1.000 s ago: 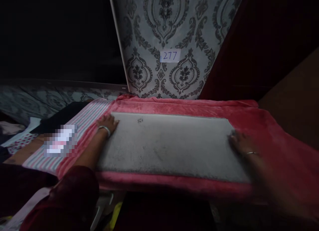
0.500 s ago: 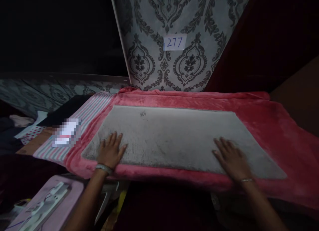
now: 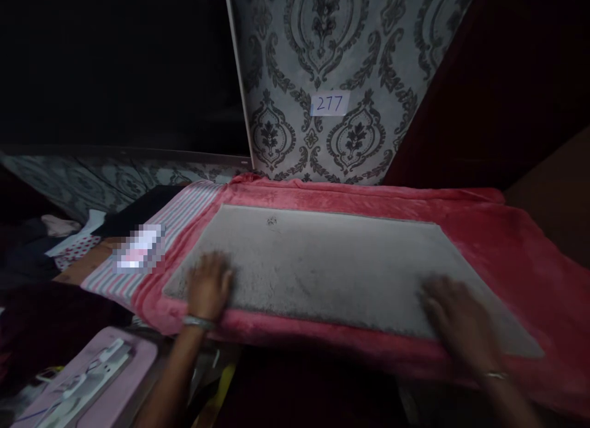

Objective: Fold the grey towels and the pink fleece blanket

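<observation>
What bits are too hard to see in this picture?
Head view: blur smears the left hand and right hand, so whether they press on the grey mat is unclear.
Head view: coarse squares hide what the bright thing on the striped cloth is.
Head view: the mat's underside faces the red blanket, out of sight.
Head view: the picture's edges cut off the black screen and the pink board.

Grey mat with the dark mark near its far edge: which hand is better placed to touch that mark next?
Probably the left hand: it is over the left part of the grey mat, nearer the dark mark. The right hand is over the right part, farther away.
</observation>
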`<state>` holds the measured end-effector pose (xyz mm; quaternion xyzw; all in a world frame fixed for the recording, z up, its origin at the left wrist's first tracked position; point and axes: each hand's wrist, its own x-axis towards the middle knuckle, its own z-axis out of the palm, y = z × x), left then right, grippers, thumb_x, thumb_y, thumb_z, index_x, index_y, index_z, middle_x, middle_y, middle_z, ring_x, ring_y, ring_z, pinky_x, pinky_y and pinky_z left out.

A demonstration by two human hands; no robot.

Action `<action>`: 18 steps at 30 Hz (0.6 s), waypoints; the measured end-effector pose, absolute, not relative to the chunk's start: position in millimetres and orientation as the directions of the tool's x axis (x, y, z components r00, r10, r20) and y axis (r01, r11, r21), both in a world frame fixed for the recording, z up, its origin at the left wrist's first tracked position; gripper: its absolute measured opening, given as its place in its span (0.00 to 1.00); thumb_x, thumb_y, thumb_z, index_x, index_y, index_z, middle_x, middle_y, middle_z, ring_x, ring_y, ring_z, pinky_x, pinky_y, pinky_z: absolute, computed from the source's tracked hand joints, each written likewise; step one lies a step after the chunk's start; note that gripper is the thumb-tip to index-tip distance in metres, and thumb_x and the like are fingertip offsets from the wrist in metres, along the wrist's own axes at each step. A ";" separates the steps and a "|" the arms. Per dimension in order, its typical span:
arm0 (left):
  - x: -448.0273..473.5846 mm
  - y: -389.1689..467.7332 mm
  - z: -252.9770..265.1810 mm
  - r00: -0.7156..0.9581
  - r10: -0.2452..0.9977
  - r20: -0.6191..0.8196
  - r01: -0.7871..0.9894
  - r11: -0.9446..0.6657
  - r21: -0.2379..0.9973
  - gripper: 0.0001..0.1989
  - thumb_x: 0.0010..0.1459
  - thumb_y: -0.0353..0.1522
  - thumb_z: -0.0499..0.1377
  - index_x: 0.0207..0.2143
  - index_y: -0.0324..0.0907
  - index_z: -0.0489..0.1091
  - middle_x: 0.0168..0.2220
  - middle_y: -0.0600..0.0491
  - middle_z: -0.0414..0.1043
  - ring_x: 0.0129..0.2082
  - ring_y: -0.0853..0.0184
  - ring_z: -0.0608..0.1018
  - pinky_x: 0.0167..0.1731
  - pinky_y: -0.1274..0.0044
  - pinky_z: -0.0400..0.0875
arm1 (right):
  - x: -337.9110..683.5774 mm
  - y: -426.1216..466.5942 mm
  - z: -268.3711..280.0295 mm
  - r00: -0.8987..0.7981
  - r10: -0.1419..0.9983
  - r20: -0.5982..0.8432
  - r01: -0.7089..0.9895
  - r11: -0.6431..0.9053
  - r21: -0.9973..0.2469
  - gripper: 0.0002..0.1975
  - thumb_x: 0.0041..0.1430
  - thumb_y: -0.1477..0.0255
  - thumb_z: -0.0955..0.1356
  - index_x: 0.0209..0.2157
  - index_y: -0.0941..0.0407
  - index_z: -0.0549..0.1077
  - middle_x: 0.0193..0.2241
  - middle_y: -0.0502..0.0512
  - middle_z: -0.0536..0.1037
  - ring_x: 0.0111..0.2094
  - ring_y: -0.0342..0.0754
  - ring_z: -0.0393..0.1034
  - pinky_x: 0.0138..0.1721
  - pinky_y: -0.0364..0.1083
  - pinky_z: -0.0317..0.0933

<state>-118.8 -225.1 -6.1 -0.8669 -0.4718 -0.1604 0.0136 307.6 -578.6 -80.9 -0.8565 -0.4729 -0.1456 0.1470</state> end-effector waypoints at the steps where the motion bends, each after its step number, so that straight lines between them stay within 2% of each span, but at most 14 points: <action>1: -106.5 -239.2 -10.4 0.609 0.744 0.277 0.738 -0.659 0.148 0.23 0.68 0.37 0.49 0.63 0.43 0.65 0.66 0.42 0.63 0.67 0.51 0.62 0.63 0.54 0.60 | 280.6 -552.6 -72.9 0.439 0.829 0.345 0.898 -0.409 -0.162 0.29 0.70 0.60 0.53 0.65 0.55 0.66 0.64 0.64 0.66 0.68 0.61 0.54 0.65 0.65 0.54; 3: -85.2 -266.8 -19.7 0.807 0.528 0.265 0.493 -0.849 0.189 0.25 0.67 0.37 0.50 0.64 0.45 0.64 0.66 0.45 0.64 0.67 0.56 0.63 0.64 0.57 0.59 | 223.8 -499.4 -54.7 0.196 0.954 0.226 0.960 -0.140 -0.241 0.27 0.71 0.62 0.54 0.67 0.51 0.63 0.68 0.59 0.60 0.69 0.56 0.52 0.66 0.62 0.54; 5: -72.8 -287.4 -28.5 0.868 0.412 0.278 0.362 -0.907 0.214 0.24 0.67 0.37 0.51 0.63 0.46 0.66 0.64 0.46 0.66 0.66 0.58 0.65 0.64 0.59 0.61 | 172.9 -452.0 -36.6 -0.079 0.989 0.123 0.941 0.115 -0.318 0.28 0.71 0.64 0.55 0.70 0.48 0.55 0.70 0.55 0.55 0.70 0.51 0.48 0.68 0.59 0.51; 7: -69.7 -298.3 -36.8 0.848 0.434 0.304 0.386 -0.899 0.207 0.23 0.67 0.37 0.52 0.62 0.44 0.67 0.64 0.45 0.67 0.65 0.57 0.67 0.64 0.58 0.62 | 137.2 -413.8 -23.5 -0.257 0.962 0.092 0.893 0.273 -0.358 0.30 0.71 0.66 0.56 0.72 0.50 0.50 0.71 0.55 0.52 0.71 0.50 0.44 0.69 0.59 0.47; 9: -72.0 -302.0 -45.2 0.799 0.499 0.335 0.470 -0.866 0.170 0.23 0.66 0.36 0.53 0.62 0.40 0.67 0.64 0.42 0.66 0.66 0.53 0.65 0.64 0.55 0.61 | 121.0 -383.0 -18.2 -0.357 0.932 0.058 0.869 0.354 -0.346 0.31 0.72 0.63 0.57 0.72 0.51 0.48 0.71 0.57 0.50 0.72 0.52 0.41 0.69 0.61 0.44; 12: -76.1 -303.1 -57.3 0.746 0.539 0.390 0.545 -0.832 0.108 0.25 0.65 0.34 0.54 0.63 0.39 0.65 0.65 0.40 0.64 0.67 0.50 0.63 0.63 0.53 0.59 | 132.1 -341.9 -21.1 -0.451 0.892 -0.022 0.863 0.429 -0.268 0.33 0.70 0.55 0.60 0.72 0.50 0.50 0.71 0.57 0.50 0.72 0.55 0.41 0.69 0.64 0.40; 14: -76.9 -303.5 -63.2 0.733 0.530 0.427 0.552 -0.830 0.084 0.25 0.65 0.33 0.53 0.64 0.43 0.66 0.66 0.43 0.63 0.67 0.50 0.63 0.63 0.54 0.59 | 157.5 -314.7 -23.4 -0.426 0.903 -0.051 0.892 0.410 -0.190 0.32 0.70 0.55 0.60 0.71 0.48 0.53 0.71 0.56 0.51 0.72 0.56 0.40 0.69 0.64 0.38; 18: -76.3 -303.5 -68.3 0.724 0.506 0.469 0.549 -0.834 0.053 0.25 0.64 0.31 0.53 0.63 0.47 0.67 0.66 0.46 0.63 0.67 0.51 0.64 0.62 0.56 0.60 | 223.6 -265.9 -17.9 -0.132 0.990 -0.041 0.990 0.129 -0.059 0.30 0.71 0.57 0.58 0.71 0.47 0.53 0.72 0.55 0.48 0.72 0.59 0.40 0.68 0.65 0.39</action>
